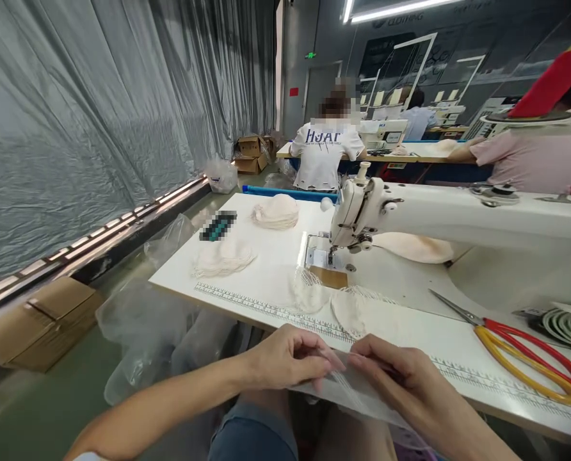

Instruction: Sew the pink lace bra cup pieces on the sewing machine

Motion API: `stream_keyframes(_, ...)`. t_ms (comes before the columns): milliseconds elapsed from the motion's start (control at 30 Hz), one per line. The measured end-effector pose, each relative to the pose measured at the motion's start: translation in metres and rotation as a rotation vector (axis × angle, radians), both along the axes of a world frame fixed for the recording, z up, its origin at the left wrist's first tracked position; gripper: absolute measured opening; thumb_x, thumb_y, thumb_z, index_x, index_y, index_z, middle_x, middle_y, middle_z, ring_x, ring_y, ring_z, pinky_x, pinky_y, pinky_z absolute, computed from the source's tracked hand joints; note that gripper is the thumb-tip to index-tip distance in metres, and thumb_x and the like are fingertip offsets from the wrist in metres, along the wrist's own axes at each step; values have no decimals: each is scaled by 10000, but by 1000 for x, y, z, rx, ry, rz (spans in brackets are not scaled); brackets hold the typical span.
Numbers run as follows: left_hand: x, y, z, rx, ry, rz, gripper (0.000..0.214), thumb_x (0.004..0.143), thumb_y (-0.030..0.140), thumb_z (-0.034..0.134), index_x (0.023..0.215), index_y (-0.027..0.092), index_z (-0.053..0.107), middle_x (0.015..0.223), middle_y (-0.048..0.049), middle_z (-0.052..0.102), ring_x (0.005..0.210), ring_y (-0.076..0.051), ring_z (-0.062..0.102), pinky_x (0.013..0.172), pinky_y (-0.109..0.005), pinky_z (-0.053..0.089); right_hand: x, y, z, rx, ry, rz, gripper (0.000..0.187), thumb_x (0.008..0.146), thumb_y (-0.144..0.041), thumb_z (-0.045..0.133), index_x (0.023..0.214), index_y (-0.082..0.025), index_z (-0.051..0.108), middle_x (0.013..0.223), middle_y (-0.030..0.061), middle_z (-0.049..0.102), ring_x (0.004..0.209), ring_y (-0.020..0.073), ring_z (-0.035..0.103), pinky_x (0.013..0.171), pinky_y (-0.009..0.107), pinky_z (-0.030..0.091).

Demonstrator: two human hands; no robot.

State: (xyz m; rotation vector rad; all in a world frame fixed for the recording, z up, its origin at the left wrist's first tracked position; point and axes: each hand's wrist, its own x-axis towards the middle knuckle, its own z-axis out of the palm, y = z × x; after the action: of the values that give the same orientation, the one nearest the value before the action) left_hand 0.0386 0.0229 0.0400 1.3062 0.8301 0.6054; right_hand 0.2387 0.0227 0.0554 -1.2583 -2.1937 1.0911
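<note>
Over my lap, at the table's front edge, both hands pinch a clear plastic sheet or bag point(355, 392). My left hand point(299, 358) has its fingers and thumb closed on the left part. My right hand point(401, 374) grips it close by on the right, its fingertips partly hidden. Just beyond lie two cream fabric pieces with thread fringes, a left piece point(309, 293) and a right piece point(360, 312). Behind them stands a white sewing machine point(362, 211), its needle area above a metal plate. Large scissors point(516, 352) with red and yellow handles lie to the right, blades pointing away.
Cream fabric stacks lie on the table, one far point(276, 212) and one nearer left point(224, 257), by a pixelated dark item point(218, 225). A printed ruler point(266, 307) follows the front edge. Plastic bags point(141, 326) and a cardboard box point(38, 323) sit at left. Co-workers sit ahead.
</note>
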Motion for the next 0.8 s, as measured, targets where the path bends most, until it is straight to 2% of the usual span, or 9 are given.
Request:
stream_keyframes(133, -8, -1, 5, 162, 144, -69, 222, 794, 127, 474, 885, 121, 677, 656, -15, 608, 621, -95, 547, 575, -176, 405, 4, -10, 2, -22, 9, -14, 352, 905, -481, 406, 722, -215, 547, 540, -40, 411, 507, 115, 337, 461, 226, 268)
stream_keyframes(267, -8, -3, 11, 531, 158, -67, 284, 731, -12, 425, 743, 152, 657, 812, -22, 672, 800, -122, 584, 797, -235, 437, 15, -15, 7, -82, 308, 177, 466, 859, -605, 409, 654, -220, 573, 540, -7, 522, 507, 136, 460, 488, 238, 359)
stream_keyframes(367, -3, -5, 15, 707, 71, -129, 266, 728, -31, 456, 600, 154, 599, 915, -29, 668, 888, -132, 559, 904, -271, 400, 18, -7, 3, -65, 523, 117, 482, 823, -668, 395, 881, -249, 624, 819, 46, 635, 777, 201, 587, 705, 280, 458)
stream_keyframes(433, 0, -3, 15, 777, 49, -123, 253, 734, -3, 504, 549, 148, 585, 1004, -49, 618, 967, -152, 520, 918, -281, 391, 12, -1, -4, -101, 520, 89, 562, 738, -696, 503, 1087, -260, 564, 1073, 71, 586, 1008, 239, 534, 865, 317, 425)
stream_keyframes(467, 0, -1, 15, 794, 48, -102, 245, 741, 21, 526, 542, 148, 591, 1028, -58, 584, 1000, -163, 497, 920, -288, 389, 8, 1, -8, -163, 491, 132, 618, 694, -695, 561, 1128, -255, 540, 1104, 71, 568, 1035, 245, 514, 885, 323, 413)
stream_keyframes(500, -1, 1, 13, 791, 44, -78, 240, 749, 53, 548, 532, 146, 595, 1037, -64, 553, 1012, -170, 482, 917, -294, 388, 3, 3, -12, -248, 455, 190, 626, 674, -684, 598, 1116, -244, 543, 1052, 62, 581, 983, 235, 530, 848, 311, 427)
stream_keyframes(567, -5, 6, 10, 718, 20, -31, 279, 766, 112, 564, 488, 134, 570, 1007, -69, 513, 964, -164, 488, 881, -294, 403, -6, 4, -19, -359, 382, 213, 458, 733, -626, 598, 927, -211, 581, 779, 7, 576, 727, 163, 529, 650, 242, 426)
stream_keyframes(667, -11, 9, 8, 468, -35, -12, 334, 820, 178, 516, 491, 119, 527, 934, -70, 519, 864, -147, 530, 809, -285, 426, -9, 1, -24, -315, 293, 80, 371, 861, -522, 496, 694, -191, 488, 533, -60, 412, 508, 92, 342, 472, 207, 262)
stream_keyframes(800, -2, 2, -2, 63, -210, -13, 224, 872, 357, 501, 955, 157, 559, 951, -78, 577, 847, -156, 567, 786, -292, 423, 3, -7, -19, -255, 217, 28, 372, 894, -492, 429, 663, -200, 432, 493, -72, 367, 480, 88, 312, 466, 217, 241)
